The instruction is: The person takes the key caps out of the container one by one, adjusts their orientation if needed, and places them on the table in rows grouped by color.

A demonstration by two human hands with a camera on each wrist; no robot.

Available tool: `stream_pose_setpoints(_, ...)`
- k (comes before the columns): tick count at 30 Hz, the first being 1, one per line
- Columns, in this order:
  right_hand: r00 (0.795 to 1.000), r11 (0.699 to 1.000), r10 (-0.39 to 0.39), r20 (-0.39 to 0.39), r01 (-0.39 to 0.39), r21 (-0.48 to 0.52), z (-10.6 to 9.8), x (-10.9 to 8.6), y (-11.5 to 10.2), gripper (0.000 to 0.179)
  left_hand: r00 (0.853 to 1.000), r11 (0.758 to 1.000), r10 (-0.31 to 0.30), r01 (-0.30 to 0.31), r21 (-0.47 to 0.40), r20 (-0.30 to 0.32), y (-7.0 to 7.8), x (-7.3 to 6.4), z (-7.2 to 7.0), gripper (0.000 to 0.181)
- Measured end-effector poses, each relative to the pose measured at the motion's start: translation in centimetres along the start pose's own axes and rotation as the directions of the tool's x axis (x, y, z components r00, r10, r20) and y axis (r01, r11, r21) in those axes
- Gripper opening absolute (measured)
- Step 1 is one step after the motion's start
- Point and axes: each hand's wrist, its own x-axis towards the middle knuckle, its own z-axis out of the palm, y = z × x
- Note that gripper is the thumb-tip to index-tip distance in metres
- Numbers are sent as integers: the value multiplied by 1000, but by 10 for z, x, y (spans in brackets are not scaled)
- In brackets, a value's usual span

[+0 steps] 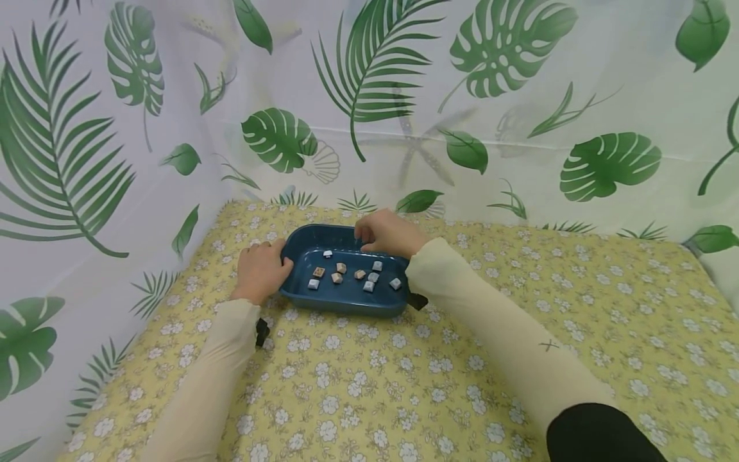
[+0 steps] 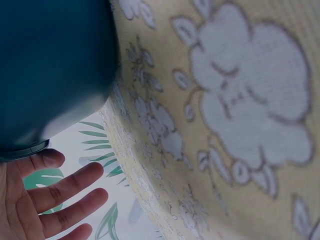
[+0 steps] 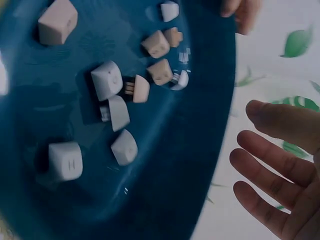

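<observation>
A dark blue tray (image 1: 340, 308) holds several loose keyboard keycaps, white and beige. In the right wrist view a white keycap (image 3: 66, 161) shows an H-like mark, while a beige keycap (image 3: 141, 89) lies tipped with its underside showing. My left hand (image 1: 258, 269) holds the tray's left rim, its thumb over the edge; its other fingers extend outside the tray wall (image 2: 55, 65) in the left wrist view. Above the far rim, toward the right, is my right hand (image 1: 389, 232), fingers bent loosely. The right wrist view shows nothing between its thumb and fingers.
A yellow floral cloth (image 1: 358, 385) covers the table under the tray. Behind and to the left hangs a white curtain (image 1: 369, 173) printed with green leaves. Dark straps show at both wrists, the left strap (image 1: 262, 332) near the cloth.
</observation>
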Motion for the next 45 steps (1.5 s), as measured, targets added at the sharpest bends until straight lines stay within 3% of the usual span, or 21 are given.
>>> stream_pose_setpoints(4,999,1000,6,50,-5,-26,10,19,-5,24,1000,1000,-2,2,-8,0,-1,0,-1,46)
stream_pose_setpoints(14,987,990,-77,138,92,-108,31,49,-13,22,1000,1000,-8,8,-10,2,-2,1,-1,47)
stream_pose_setpoints(18,980,990,-59,188,82,-118,35,56,-18,22,1000,1000,-12,12,-5,12,0,1,-1,47)
stream_pose_setpoints(26,966,982,20,257,29,-185,45,61,-22,21,1000,1000,-13,13,-3,13,2,0,2,46)
stream_pose_setpoints(33,965,981,23,260,28,-190,49,60,-21,6,1000,1000,-3,3,2,-1,1,-1,3,46)
stream_pose_setpoints(45,964,985,-7,266,52,-162,48,63,-24,12,1000,1000,-9,9,-6,-11,-1,0,1,45)
